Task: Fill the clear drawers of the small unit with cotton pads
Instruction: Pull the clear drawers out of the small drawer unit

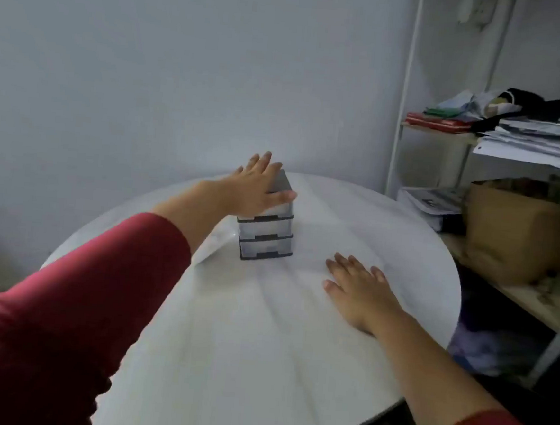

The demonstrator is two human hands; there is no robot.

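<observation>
Steadying small drawer unit (267,234) with left hand (257,187) flat on top, fingers (264,160) straight; right hand (359,289) spread, empty, on table (261,345). Likely next: pulling open a drawer (266,226).

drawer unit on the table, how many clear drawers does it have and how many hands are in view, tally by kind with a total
clear drawers: 3, stacked in the small unit
hands: 2, left hand on the unit's top, right hand flat on the table
total: 5
</observation>
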